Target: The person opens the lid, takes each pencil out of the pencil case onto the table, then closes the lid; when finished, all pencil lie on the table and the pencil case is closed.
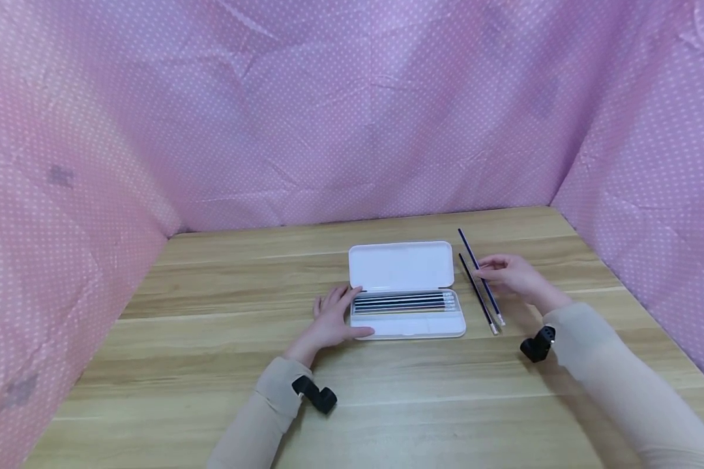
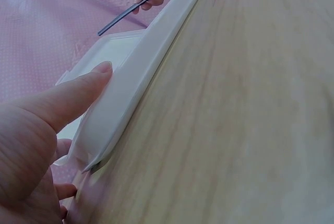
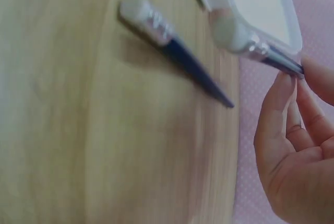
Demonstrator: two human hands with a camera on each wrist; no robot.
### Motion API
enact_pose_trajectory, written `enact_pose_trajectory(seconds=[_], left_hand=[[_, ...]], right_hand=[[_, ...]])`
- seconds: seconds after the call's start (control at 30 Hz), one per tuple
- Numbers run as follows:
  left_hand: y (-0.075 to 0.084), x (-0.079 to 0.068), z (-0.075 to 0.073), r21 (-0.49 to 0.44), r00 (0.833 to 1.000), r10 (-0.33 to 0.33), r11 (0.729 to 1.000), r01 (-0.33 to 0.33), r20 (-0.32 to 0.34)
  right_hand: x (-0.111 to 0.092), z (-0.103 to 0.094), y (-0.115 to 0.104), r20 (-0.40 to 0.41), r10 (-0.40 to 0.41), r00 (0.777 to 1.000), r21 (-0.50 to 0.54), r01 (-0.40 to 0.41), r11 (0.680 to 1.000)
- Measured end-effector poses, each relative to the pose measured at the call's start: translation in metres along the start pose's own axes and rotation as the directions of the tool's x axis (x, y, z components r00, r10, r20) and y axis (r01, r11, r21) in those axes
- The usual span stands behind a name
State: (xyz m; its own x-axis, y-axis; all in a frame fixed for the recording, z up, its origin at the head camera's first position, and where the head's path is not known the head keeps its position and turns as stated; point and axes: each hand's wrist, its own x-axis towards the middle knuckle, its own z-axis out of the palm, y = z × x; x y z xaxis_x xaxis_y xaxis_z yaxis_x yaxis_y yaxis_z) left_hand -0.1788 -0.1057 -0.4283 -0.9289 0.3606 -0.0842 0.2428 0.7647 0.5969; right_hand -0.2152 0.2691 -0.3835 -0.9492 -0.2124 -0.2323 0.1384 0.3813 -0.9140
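A white pencil case (image 1: 407, 327) lies on the table with its lid (image 1: 401, 266) folded back. Inside it, several dark pencils (image 1: 401, 303) lie side by side, eraser ends to the right. My left hand (image 1: 328, 324) holds the case's left end, thumb (image 2: 78, 96) against the front wall and fingers toward the hinge side. Right of the case, my right hand (image 1: 515, 279) pinches a dark blue pencil (image 3: 284, 62) between thumb and fingertips, its white eraser end toward me. Beside it another pencil (image 1: 475, 284) with a white eraser lies slanted on the table.
The wooden table (image 1: 223, 339) reaches back to a pink dotted cloth (image 1: 352, 117), which hangs behind it and along both sides. A black wrist camera (image 1: 315, 395) sits on the left sleeve, another camera (image 1: 538, 344) on the right one.
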Motion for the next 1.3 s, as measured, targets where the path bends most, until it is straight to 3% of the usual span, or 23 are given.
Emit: enact_pose_trajectory(seconds=[0.53,0.87,1.3], left_hand=[[0.001,0.0,0.001,-0.001,1.0,0.0,1.0,0.0,0.006],[0.0,0.0,0.001,-0.009,1.0,0.0,1.0,0.0,-0.005],[0.0,0.0,0.001,-0.014,1.0,-0.015,1.0,0.015,-0.008]], right_hand=[[0.004,-0.01,0.015,-0.045,0.112,0.993,-0.206,-0.119,0.971],[0.009,-0.003,0.019,-0.076,0.068,0.995,-0.279,-0.087,0.956],[0.009,0.001,0.018,-0.092,0.075,0.993,-0.33,-0.101,0.939]])
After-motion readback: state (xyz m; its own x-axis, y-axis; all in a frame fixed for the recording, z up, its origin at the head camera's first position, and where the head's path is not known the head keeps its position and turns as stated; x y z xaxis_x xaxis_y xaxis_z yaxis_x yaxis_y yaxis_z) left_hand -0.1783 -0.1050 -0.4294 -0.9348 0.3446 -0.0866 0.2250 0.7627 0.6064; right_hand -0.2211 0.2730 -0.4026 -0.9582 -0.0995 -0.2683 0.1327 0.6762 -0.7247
